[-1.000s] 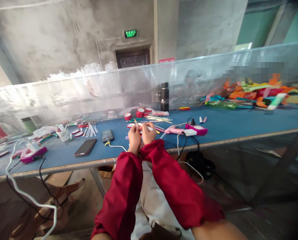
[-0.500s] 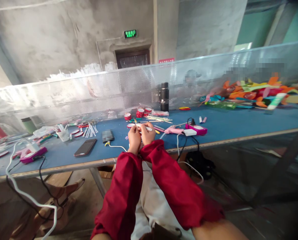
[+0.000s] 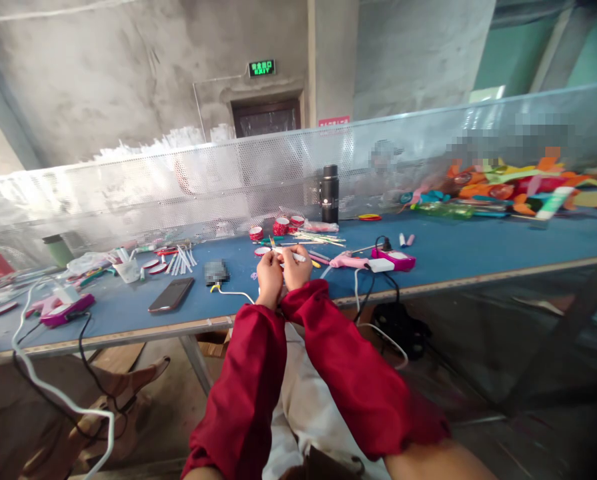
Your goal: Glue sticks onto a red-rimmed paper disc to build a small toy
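Both my hands are close together just above the near edge of the blue table. My right hand [image 3: 297,269] is closed around a white marker-like pen [image 3: 299,257], whose end sticks out to the right. My left hand [image 3: 269,276] is closed in a pinch beside it. A thin tan tip [image 3: 272,241] rises above the left fingers; what it belongs to is hidden by the hands. Behind them lie a red-rimmed white disc [image 3: 262,251] and a bundle of pale thin sticks [image 3: 321,237].
A pink glue gun [image 3: 345,259] and purple power strip [image 3: 401,260] lie to the right, with hanging cables. To the left are a phone [image 3: 171,295], white sticks [image 3: 181,260] and a white cup [image 3: 127,270]. A black bottle [image 3: 329,193] stands behind, before a perforated metal screen [image 3: 278,160].
Almost nothing differs. My hands stay in the same place with the same grip, and the white pen has barely shifted.
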Demonstrator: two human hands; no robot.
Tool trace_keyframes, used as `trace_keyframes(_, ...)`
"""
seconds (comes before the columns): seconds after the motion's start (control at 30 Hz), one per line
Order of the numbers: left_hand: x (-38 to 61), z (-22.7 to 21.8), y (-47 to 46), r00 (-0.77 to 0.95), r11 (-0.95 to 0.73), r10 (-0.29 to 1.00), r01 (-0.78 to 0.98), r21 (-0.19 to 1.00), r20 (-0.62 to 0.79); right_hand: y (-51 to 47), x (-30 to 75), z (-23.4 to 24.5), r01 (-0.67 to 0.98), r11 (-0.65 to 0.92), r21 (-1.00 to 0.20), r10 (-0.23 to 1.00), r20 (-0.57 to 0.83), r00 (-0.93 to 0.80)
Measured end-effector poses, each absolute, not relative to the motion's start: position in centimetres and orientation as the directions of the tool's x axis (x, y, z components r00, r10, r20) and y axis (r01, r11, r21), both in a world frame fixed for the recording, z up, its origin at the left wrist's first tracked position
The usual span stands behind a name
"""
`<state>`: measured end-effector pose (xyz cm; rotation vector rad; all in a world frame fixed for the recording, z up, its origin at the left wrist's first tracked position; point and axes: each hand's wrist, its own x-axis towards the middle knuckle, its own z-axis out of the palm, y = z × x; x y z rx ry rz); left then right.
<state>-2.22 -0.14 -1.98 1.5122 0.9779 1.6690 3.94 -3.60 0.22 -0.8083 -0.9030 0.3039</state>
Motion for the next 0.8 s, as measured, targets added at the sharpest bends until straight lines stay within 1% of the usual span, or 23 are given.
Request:
trace_keyframes(0.3, -2.32, -1.42, -0.80, -0.109, -0.499, 0.862, -0.008, 0.866, 0.495, -3.65, 3.88, 0.43, 0.024, 0.675, -0.738, 0.573, 0.545, 0.612)
trace_keyframes(0.67, -2.28, -1.55, -0.50, -0.112, -0.496, 0.863, -0.003, 0.868, 0.493, -3.62, 3.80, 0.53, 0.028, 0.679, -0.733, 0.547, 0.531, 0.648)
trace_keyframes(0.8, -2.30, -1.51, -0.56, -0.106, -0.501, 0.861, -0.004, 0.866, 0.498, -3.71, 3.78, 0.55, 0.007, 0.679, -0.734, 0.557, 0.522, 0.646)
